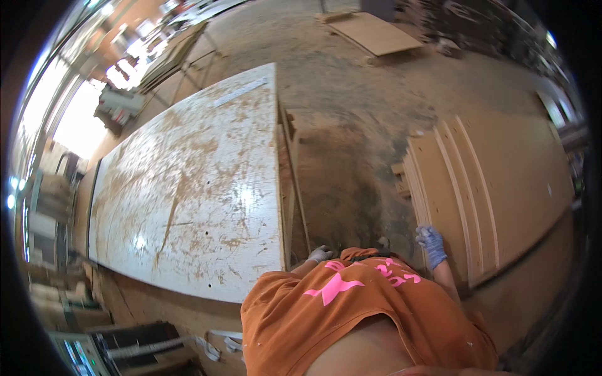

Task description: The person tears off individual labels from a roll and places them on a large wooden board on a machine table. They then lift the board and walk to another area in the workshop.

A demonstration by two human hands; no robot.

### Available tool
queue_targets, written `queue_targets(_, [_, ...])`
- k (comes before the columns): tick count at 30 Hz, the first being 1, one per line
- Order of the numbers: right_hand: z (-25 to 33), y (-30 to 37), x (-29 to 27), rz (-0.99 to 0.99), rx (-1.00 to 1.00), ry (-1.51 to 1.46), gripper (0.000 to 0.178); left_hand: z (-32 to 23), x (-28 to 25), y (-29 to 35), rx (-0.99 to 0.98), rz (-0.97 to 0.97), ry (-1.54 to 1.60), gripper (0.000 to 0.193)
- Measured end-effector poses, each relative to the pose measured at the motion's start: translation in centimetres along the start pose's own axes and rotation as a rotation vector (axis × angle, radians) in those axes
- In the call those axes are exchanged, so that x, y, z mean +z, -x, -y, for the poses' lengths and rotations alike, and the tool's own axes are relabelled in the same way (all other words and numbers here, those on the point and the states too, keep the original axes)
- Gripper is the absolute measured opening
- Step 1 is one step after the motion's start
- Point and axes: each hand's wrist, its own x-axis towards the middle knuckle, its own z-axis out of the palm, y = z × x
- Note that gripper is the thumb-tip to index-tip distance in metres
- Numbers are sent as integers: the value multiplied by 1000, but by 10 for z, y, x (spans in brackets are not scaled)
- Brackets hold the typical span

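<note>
Clearly, boards lie beside the right hand, the left hand apart.

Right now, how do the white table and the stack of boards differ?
The table is white, smeared with brown; the stack of boards is tan. The table shows a single flat top, while the stack of boards shows stepped layers. Both have broad, flat surfaces.

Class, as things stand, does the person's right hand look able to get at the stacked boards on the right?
Probably yes: the gloved right hand appears right by the near-left part of the stacked boards, with nothing visible in between. Actual contact is unclear.
</note>
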Motion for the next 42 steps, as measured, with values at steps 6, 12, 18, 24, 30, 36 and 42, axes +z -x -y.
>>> queue_targets(6, [73, -146, 38, 188, 57, 202, 20, -22, 5, -19, -207, -180, 60, 49])
queue_targets(12, [78, -221, 136, 572, 148, 255, 21, -62, 12, -60, -297, -377, 290, 42])
queue_targets(18, [86, -313, 230, 605, 182, 388, 21, -73, -84, -105, -189, -482, 348, 42])
queue_targets(24, [112, -394, 300, 599, 133, 478, 22, -157, -226, -110, 69, -682, 512, 32])
queue_targets(30, [127, -484, 370, 601, 238, 515, 21, -223, -335, -110, 319, -1057, 345, 34])
queue_targets(36, [172, -621, 490, 666, -361, 606, 18, -175, -385, -131, -256, -1784, 277, 45])
queue_targets(42, [240, -704, 644, 674, -771, 815, 27, -163, -394, -139, -1062, -1820, 267, 50])
